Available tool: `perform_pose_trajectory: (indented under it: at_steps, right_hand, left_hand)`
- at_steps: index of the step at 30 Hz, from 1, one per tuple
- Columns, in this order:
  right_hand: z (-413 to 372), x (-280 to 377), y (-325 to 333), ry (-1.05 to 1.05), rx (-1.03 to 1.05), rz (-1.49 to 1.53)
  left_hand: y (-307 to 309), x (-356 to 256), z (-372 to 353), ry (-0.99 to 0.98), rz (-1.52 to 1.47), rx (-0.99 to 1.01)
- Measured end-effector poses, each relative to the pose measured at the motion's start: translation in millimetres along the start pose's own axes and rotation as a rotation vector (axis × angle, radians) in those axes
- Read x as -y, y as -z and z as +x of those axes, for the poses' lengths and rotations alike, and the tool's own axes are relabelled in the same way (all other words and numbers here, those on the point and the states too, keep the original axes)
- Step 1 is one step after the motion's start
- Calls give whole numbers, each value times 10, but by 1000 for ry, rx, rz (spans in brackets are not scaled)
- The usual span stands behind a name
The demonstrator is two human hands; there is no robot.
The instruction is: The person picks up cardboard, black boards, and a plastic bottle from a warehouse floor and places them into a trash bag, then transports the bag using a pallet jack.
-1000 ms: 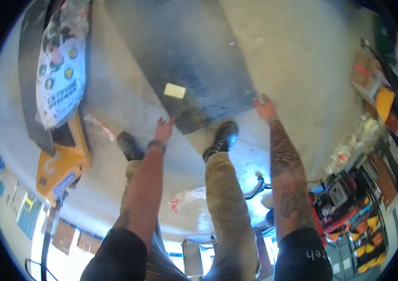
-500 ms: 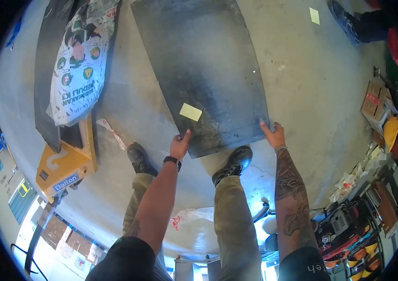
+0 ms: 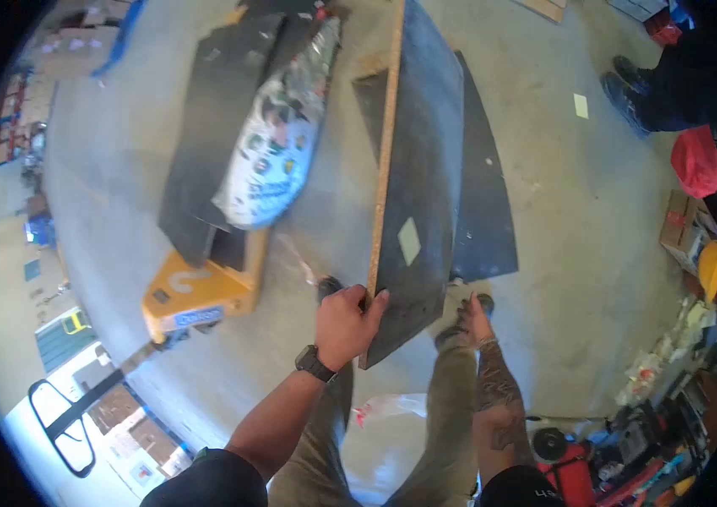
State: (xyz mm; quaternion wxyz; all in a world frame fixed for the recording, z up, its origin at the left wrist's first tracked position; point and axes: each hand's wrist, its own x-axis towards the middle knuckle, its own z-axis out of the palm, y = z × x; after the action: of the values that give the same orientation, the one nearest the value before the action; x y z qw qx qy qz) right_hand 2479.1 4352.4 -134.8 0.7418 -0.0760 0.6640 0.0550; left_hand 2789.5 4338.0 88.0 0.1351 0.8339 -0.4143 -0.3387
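A dark flat board [image 3: 418, 169] with a yellowish paper note [image 3: 409, 242] on its face is tilted up, its brown raw edge turned to the left. My left hand [image 3: 346, 321], with a watch on the wrist, is closed around that edge near the board's lower corner. Just right of the board's lower end is my right hand [image 3: 475, 321], its fingers apart and nothing visible in them. Behind the raised board, a second dark board [image 3: 485, 203] lies on the floor, partly hidden.
To the left stands a yellow pallet jack [image 3: 198, 296] bearing dark boards [image 3: 215, 110] and a printed white plastic bag [image 3: 270, 160]. Another person's shoes [image 3: 624, 93] are at upper right. A yellow hard hat [image 3: 711, 269] and a cardboard box [image 3: 679, 224] line the right side.
The board has been lifted and turned from lying flat to steeply tilted, exposing another board beneath. My right hand has come off its edge; my left hand still holds it. The view has shifted.
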Motion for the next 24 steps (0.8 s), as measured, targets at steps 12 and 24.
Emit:
perform_pose_trajectory:
  at_steps: [12, 24]
  right_hand:
    - [-1068, -468, -2484, 364, 45, 555]
    - [-1410, -81, -5177, 899, -205, -319]
  left_hand:
    - [2575, 281, 228, -27, 64, 154]
    - [4646, 2918, 80, -280, 992, -561]
